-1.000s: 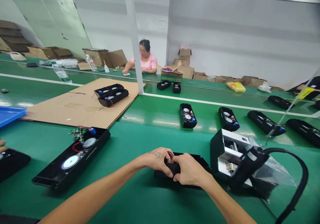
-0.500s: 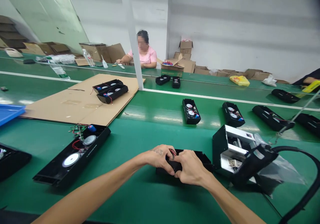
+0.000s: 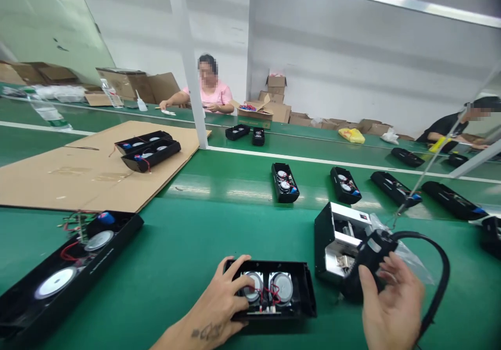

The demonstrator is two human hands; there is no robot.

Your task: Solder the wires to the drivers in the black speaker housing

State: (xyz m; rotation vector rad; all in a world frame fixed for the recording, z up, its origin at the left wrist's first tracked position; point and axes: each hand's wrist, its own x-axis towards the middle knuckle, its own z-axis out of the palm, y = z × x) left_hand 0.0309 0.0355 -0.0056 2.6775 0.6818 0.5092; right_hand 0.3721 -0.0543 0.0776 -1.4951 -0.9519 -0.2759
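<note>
Your left hand (image 3: 223, 303) clasps the left end of the black housing (image 3: 266, 282), toward the near edge of the tabletop (image 3: 188, 256), apparently to steady it, hollow side up. Your right hand (image 3: 391, 303) has its grip spread around the black handheld tool (image 3: 364, 266), contact unclear; that seems hung for easy reach, beside the machine (image 3: 338, 245).

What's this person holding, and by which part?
The left hand's grip holds the black speaker housing by its left end. The right hand's grip is open beside the black corded tool; contact can't be told.
</note>
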